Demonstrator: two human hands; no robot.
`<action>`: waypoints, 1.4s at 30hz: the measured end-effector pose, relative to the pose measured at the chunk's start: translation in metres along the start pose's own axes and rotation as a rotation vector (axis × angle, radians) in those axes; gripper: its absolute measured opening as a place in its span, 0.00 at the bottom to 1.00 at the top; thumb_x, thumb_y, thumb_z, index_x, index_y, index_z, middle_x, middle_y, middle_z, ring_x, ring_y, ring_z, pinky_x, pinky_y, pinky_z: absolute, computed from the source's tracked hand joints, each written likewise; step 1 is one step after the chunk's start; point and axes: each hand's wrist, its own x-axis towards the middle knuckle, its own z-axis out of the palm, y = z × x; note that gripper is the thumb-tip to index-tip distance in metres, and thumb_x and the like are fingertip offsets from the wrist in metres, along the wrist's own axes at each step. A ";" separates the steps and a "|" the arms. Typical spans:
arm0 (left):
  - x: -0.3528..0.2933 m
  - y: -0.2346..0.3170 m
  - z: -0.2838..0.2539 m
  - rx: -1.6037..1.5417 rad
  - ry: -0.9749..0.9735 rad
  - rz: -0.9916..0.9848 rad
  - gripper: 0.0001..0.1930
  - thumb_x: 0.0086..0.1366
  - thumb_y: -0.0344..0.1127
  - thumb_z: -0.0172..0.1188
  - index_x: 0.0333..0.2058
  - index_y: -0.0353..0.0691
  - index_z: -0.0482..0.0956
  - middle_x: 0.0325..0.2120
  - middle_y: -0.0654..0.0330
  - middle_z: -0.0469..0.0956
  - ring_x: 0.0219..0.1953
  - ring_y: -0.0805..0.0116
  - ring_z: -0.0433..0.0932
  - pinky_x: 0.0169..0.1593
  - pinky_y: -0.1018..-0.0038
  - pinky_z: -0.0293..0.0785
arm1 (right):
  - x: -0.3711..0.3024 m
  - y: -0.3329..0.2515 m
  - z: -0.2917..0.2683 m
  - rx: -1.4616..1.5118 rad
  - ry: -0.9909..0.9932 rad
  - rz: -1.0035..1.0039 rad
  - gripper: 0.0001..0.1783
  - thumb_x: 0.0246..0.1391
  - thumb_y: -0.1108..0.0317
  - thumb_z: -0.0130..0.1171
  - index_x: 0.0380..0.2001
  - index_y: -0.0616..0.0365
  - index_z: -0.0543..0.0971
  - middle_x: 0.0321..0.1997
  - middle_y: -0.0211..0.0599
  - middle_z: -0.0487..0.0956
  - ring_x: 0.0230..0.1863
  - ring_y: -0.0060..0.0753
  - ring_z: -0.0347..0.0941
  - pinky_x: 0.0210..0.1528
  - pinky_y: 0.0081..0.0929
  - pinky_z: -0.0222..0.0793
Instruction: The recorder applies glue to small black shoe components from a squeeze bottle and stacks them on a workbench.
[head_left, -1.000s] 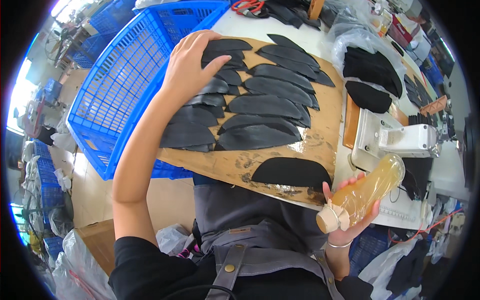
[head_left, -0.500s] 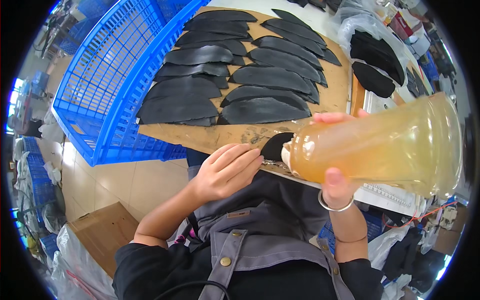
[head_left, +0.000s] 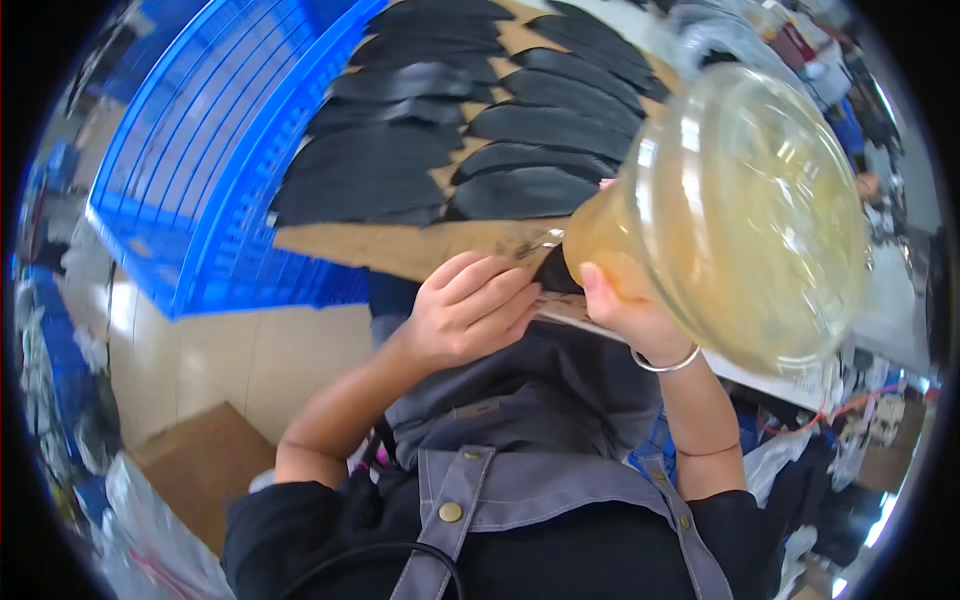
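Note:
My right hand [head_left: 640, 315] grips a clear plastic bottle [head_left: 755, 220] of amber liquid, tilted with its wide end up toward me and its narrow end down at the board's near edge. Under that end lies a single black curved piece [head_left: 556, 270], mostly hidden by the bottle. My left hand [head_left: 475, 305] has its fingers pressed together at the left edge of this piece, apparently pinching it; the fingertips are partly out of sight. Two columns of overlapping black half-moon pieces [head_left: 355, 175] cover the brown board [head_left: 390, 250] beyond my hands.
A large blue plastic crate [head_left: 200, 230] leans against the board's left side. On the floor at lower left are a cardboard box [head_left: 205, 465] and clear plastic bags [head_left: 165, 520]. Beyond the bottle, more plastic wrapping [head_left: 730, 35] lies at the far right.
The bottle has swung so its wide end points more toward me, and its narrow end has moved left. My right hand has moved left and up; my left hand is slightly right and higher.

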 end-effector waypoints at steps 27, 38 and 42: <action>0.017 0.006 0.001 0.048 -0.001 -0.091 0.13 0.39 0.25 0.62 0.29 0.40 0.81 0.31 0.63 0.78 0.35 0.65 0.76 0.40 0.69 0.74 | -0.008 -0.001 -0.019 0.039 0.119 -0.139 0.41 0.46 0.55 0.61 0.58 0.61 0.56 0.50 0.44 0.69 0.47 0.37 0.68 0.50 0.36 0.65; 0.011 0.004 0.003 0.123 -0.001 -0.067 0.13 0.39 0.25 0.62 0.28 0.40 0.81 0.31 0.63 0.77 0.36 0.65 0.75 0.42 0.69 0.74 | -0.049 0.015 -0.073 -0.421 0.141 0.095 0.32 0.41 0.71 0.61 0.52 0.64 0.64 0.50 0.45 0.70 0.49 0.34 0.68 0.51 0.31 0.66; 0.026 0.013 -0.002 0.105 -0.051 -0.132 0.11 0.39 0.26 0.63 0.27 0.40 0.79 0.32 0.62 0.77 0.36 0.64 0.75 0.41 0.67 0.72 | -0.066 0.033 -0.103 -0.209 0.514 0.186 0.31 0.46 0.68 0.58 0.53 0.64 0.63 0.51 0.48 0.70 0.53 0.40 0.68 0.56 0.37 0.64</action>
